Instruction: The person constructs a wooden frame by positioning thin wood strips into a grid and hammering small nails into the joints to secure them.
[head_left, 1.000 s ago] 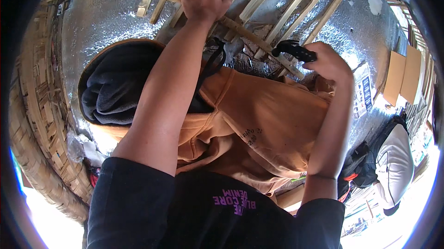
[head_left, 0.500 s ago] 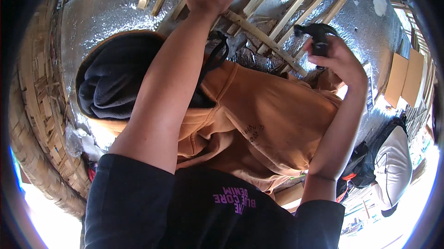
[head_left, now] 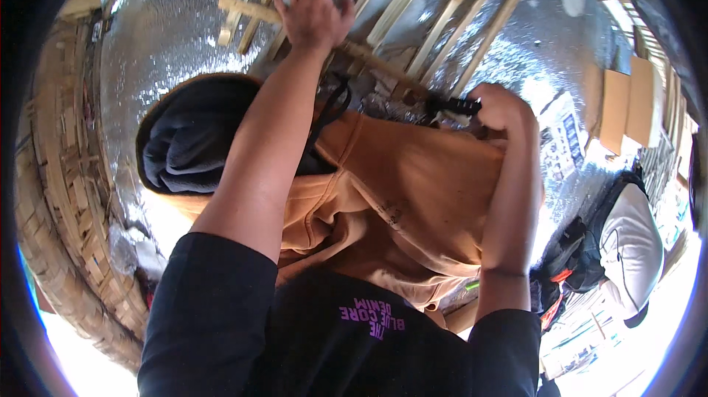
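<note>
My left hand (head_left: 313,14) lies with its fingers apart on a frame of pale wooden slats (head_left: 402,10), over the crosspiece near its left end. My right hand (head_left: 505,108) is wrapped round the handle of a black claw hammer (head_left: 459,106). The hammer lies low by the right part of the crosspiece, its head dark and partly lost in the shadow. Whether it touches the wood I cannot tell. A brown hoodie (head_left: 420,168) with a black-lined hood (head_left: 184,135) spreads below and between my forearms; whether someone wears it is unclear.
Shiny silver sheeting (head_left: 169,28) lies under the slats. A woven bamboo wall (head_left: 74,213) curves along the left. To the right are brown cardboard pieces (head_left: 627,106), a printed sheet (head_left: 566,135), and a black and light-grey bag (head_left: 627,242).
My right hand has swung the hammer down and to the left, from raised to low by the crosspiece. The left hand stays on the slats; the whole view has shifted slightly.
</note>
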`<control>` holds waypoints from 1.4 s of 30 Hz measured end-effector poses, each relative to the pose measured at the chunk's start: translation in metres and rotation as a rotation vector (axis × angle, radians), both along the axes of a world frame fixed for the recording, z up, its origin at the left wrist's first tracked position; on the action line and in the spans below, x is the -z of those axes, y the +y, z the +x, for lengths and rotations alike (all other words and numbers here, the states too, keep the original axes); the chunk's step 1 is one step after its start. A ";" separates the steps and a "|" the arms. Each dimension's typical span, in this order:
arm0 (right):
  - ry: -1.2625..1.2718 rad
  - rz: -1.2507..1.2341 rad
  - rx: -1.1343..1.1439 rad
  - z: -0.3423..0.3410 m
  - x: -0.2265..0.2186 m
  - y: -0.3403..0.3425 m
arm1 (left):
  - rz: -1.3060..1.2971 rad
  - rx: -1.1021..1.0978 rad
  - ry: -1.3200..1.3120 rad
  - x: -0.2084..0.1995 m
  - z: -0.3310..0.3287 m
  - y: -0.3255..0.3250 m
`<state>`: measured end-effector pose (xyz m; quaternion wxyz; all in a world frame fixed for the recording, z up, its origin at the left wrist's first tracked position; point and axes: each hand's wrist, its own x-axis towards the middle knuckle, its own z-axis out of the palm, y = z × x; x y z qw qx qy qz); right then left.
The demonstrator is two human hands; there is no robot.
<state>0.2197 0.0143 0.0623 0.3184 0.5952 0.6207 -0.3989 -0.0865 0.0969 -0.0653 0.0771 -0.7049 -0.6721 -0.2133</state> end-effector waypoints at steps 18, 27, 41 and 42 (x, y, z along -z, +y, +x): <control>-0.069 1.320 0.430 0.017 -0.059 -0.179 | -0.454 0.691 -0.677 -0.232 0.087 -0.093; -0.080 1.299 0.369 0.011 -0.063 -0.184 | -0.515 1.978 -1.221 -0.446 0.017 -0.308; -0.130 1.248 0.352 0.009 -0.067 -0.184 | -0.636 1.970 -0.896 -0.414 -0.013 -0.373; -0.136 1.304 0.327 0.008 -0.062 -0.182 | -0.627 1.957 -0.897 -0.411 -0.017 -0.373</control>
